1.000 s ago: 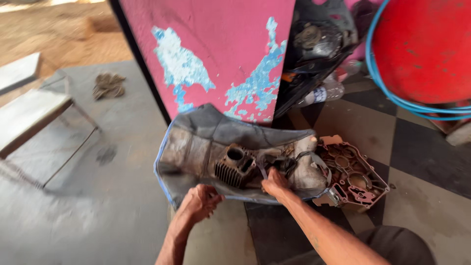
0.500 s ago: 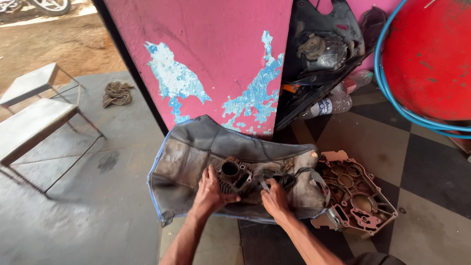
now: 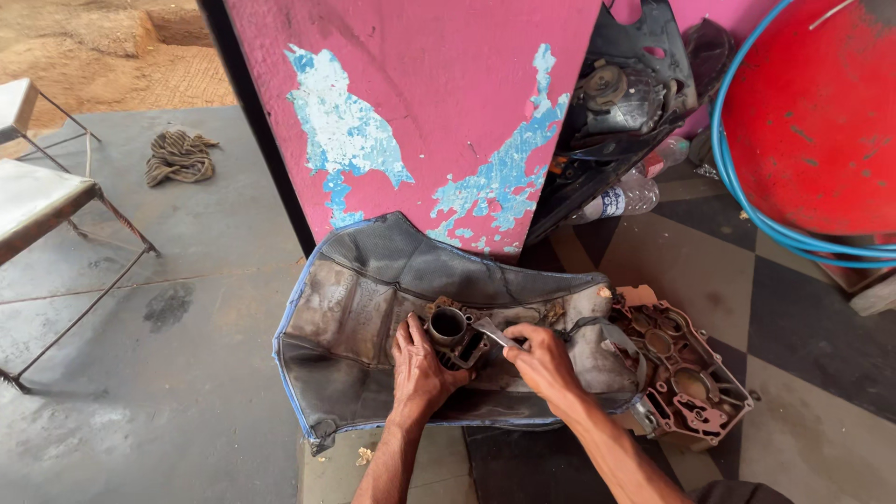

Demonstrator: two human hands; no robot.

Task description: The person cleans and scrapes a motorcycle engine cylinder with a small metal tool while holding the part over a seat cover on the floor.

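The left hand (image 3: pixel 418 366) clasps a finned engine cylinder (image 3: pixel 453 334) to steady it on the worn seat cover (image 3: pixel 364 308), bore facing up, while the right hand (image 3: pixel 541 364) pinches a flat metal scraper (image 3: pixel 493 333) against its rim. The cylinder looks grimy and brown. Beyond lie a crankcase half (image 3: pixel 686 373) and the peeling pink panel (image 3: pixel 420 112).

Roadside motorcycle repair workshop: bare engine crankcase half (image 3: pixel 686 378) on checkered floor (image 3: pixel 803 373), dismantled black fairing parts (image 3: pixel 625 93), coiled blue hose (image 3: pixel 747 201), peeling pink door (image 3: pixel 420 121), oil-stained concrete (image 3: pixel 168 303).
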